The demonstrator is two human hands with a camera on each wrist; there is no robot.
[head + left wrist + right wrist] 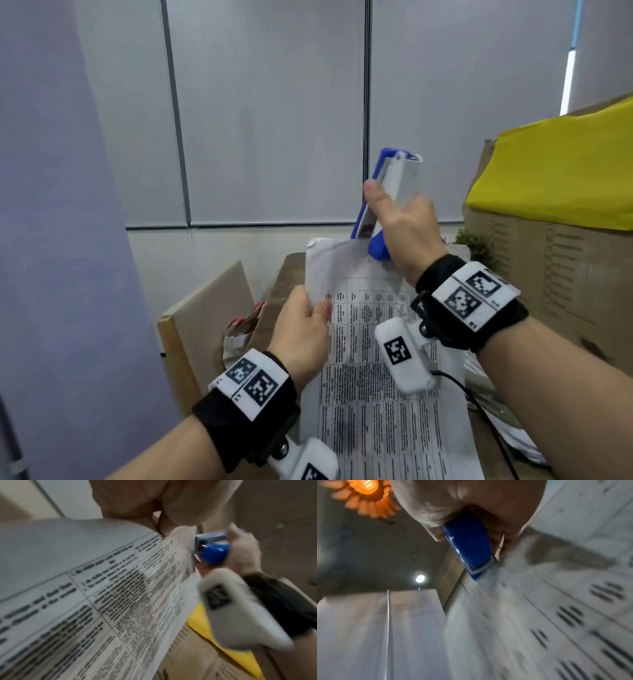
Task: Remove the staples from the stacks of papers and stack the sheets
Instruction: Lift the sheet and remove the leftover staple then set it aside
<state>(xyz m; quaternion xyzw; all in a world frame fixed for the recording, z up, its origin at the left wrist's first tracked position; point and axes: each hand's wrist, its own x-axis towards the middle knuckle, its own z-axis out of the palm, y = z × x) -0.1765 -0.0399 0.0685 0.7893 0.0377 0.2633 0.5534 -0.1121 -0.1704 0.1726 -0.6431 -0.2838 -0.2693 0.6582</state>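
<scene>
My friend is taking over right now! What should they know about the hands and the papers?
Left hand: pinches the left edge of the printed papers, holding them up off the table.
Right hand: grips the blue and white stapler, its lower blue end at the papers' top corner, where the staple would be; the staple itself is too small to see.
Done: cannot tell whether this staple is out. More papers lie at the right by the cardboard box.
Left: finish pulling this staple, separate the sheets, stack them.

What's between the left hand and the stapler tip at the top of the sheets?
Only printed paper: the left hand pinches its left edge, the stapler tip meets its top corner. Head view shows it.
</scene>
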